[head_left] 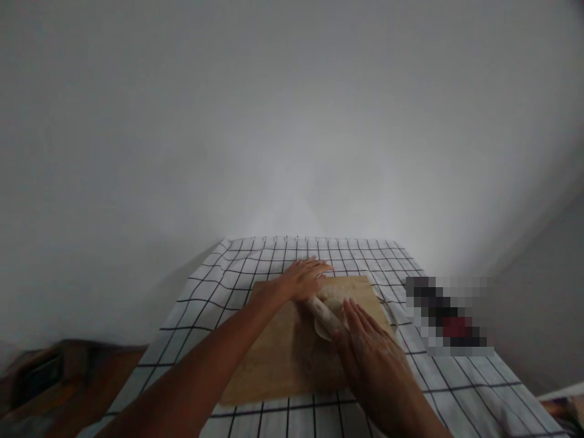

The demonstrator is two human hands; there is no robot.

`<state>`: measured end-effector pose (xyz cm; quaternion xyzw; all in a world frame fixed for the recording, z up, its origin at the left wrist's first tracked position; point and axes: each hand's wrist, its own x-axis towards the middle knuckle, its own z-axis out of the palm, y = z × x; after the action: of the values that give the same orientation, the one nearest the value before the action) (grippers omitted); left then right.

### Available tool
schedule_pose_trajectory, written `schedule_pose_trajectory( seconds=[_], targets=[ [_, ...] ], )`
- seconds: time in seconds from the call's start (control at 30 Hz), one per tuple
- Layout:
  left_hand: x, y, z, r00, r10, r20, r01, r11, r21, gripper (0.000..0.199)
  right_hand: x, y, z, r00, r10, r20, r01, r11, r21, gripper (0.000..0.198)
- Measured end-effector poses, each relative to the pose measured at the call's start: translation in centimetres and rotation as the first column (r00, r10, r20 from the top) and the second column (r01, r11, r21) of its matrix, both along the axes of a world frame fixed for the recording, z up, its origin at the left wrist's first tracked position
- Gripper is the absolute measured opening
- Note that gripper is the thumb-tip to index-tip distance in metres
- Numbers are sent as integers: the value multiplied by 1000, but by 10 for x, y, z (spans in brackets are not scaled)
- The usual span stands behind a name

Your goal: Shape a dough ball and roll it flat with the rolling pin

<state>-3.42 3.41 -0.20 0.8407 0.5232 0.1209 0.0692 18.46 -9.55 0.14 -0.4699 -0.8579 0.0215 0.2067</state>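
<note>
Pale, flat dough [336,304] lies under a whitish rolling pin [323,314].

Left forearm [237,340] bare along its whole visible length, smooth in outline, tapering evenly to a narrower wrist [283,287]. Left hand [305,278] likewise bare, fingers slim. Right forearm [415,410] cut off by the lower edge; short stretch seen, also bare. Right hand [376,350] ungloved, broad across the back, fingers long and tapered. Nails too dim to make out.
</note>
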Motion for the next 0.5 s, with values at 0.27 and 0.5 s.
schedule_pose_trajectory(
  seconds=[0.27,0.5],
  targets=[
    [-5,-30,-2,997,55,61,-63,990,130,50,6,2,-11,999,24,-36,-16,982,188,62],
    [-9,-56,-10,991,107,82,-127,943,309,48,12,5,-8,1000,11,14,-13,982,188,56]
  ],
)
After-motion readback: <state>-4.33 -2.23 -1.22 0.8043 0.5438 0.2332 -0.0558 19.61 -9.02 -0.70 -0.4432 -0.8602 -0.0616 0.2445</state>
